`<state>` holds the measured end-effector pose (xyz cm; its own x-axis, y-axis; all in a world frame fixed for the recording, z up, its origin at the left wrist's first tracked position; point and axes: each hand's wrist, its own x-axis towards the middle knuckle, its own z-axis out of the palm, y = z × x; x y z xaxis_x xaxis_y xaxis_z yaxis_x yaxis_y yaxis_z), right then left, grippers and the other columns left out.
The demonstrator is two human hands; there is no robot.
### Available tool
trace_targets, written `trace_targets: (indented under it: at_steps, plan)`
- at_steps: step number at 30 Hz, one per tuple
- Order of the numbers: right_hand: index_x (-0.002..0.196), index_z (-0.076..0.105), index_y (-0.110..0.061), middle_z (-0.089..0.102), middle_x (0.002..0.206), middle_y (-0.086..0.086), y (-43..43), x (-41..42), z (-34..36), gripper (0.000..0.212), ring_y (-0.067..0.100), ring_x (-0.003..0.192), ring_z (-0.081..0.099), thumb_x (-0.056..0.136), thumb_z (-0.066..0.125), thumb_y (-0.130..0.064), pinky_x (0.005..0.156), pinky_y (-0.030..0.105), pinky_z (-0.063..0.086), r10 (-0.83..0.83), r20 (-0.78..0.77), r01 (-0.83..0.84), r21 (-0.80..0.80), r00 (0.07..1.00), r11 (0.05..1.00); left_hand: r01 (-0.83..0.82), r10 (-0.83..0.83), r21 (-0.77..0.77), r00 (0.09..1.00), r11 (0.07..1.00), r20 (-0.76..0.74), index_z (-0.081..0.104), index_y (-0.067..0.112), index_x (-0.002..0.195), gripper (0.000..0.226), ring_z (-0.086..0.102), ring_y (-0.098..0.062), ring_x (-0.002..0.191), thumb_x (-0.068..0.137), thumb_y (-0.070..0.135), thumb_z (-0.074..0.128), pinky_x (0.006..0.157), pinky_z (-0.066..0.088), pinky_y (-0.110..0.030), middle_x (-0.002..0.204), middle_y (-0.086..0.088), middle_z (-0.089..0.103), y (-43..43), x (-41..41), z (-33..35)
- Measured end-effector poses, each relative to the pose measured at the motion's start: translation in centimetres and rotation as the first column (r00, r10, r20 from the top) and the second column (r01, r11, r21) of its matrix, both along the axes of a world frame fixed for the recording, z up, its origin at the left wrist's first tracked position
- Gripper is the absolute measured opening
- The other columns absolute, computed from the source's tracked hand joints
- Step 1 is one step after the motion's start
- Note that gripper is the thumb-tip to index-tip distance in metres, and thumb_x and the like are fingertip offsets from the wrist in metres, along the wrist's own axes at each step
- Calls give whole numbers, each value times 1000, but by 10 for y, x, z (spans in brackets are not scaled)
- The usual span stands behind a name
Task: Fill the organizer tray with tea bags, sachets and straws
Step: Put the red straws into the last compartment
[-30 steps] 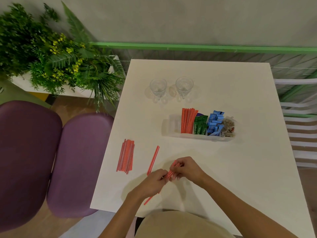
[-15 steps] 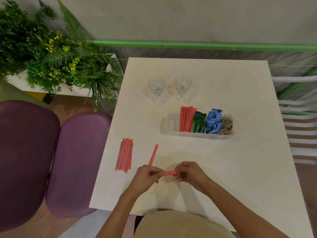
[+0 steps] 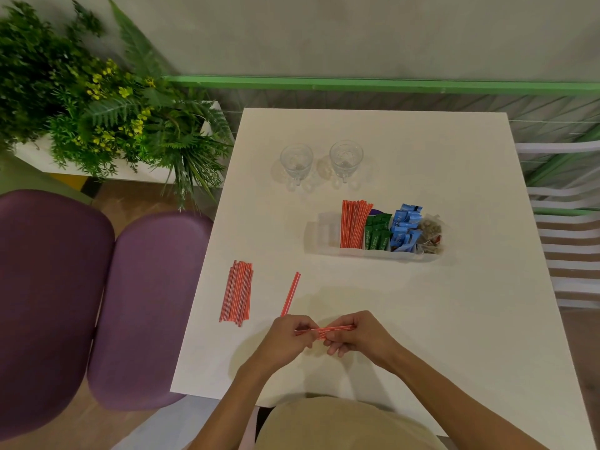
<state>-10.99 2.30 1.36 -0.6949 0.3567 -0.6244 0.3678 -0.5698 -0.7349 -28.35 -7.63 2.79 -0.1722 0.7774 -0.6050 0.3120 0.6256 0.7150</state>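
Note:
Both hands hold a small bundle of red straws [image 3: 324,330] level over the table's near edge. My left hand [image 3: 285,336] grips its left end and my right hand [image 3: 360,336] pinches its right end. A clear organizer tray [image 3: 328,232] stands mid-table with red straws [image 3: 354,224], green sachets [image 3: 376,235], blue sachets [image 3: 404,227] and tea bags [image 3: 430,233] in it; its leftmost compartment looks bare. A loose pile of red straws [image 3: 237,295] lies at the left, and a single straw [image 3: 291,293] lies just above my left hand.
Two clear glasses [image 3: 296,164] [image 3: 345,159] stand behind the tray on the white table [image 3: 454,319]. Purple chairs [image 3: 143,303] sit to the left, a planter of green foliage [image 3: 107,118] at the back left, white slats at the right.
The held straws have turned from slanting to level between my hands, which have drawn slightly apart along them. The long straw under my left hand one second ago is no longer seen there.

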Motion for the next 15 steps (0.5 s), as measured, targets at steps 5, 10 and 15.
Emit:
trace_targets:
  at_steps: [5, 10, 15]
  plan:
    - [86, 77, -8, 73, 81, 19, 0, -2, 0, 8, 25, 66, 71, 82, 74, -15, 54, 26, 52, 62, 28, -64, 74, 998, 995, -10, 12, -50, 1000, 999, 29, 68, 32, 89, 8, 55, 4, 53, 86, 26, 65, 51, 42, -13, 77, 9, 67, -4, 0, 1]
    - [91, 77, -7, 73, 82, 19, 11, 1, -2, 9, 23, 66, 70, 86, 70, -9, 55, 25, 52, 14, -1, -14, 9, 1000, 1000, -67, 65, 23, 995, 997, 79, 71, 26, 93, 8, 61, -11, 53, 89, 22, 65, 47, 39, -9, 83, 1, 72, -7, -11, 6]
    - [102, 73, 3, 71, 86, 20, 20, 9, -3, 16, 21, 67, 69, 90, 63, -1, 58, 24, 53, -72, -16, 68, -159, 997, 985, -268, 261, 93, 962, 959, 81, 75, 26, 93, 8, 53, -14, 42, 89, 26, 68, 44, 39, -14, 85, 5, 72, -7, -23, 5]
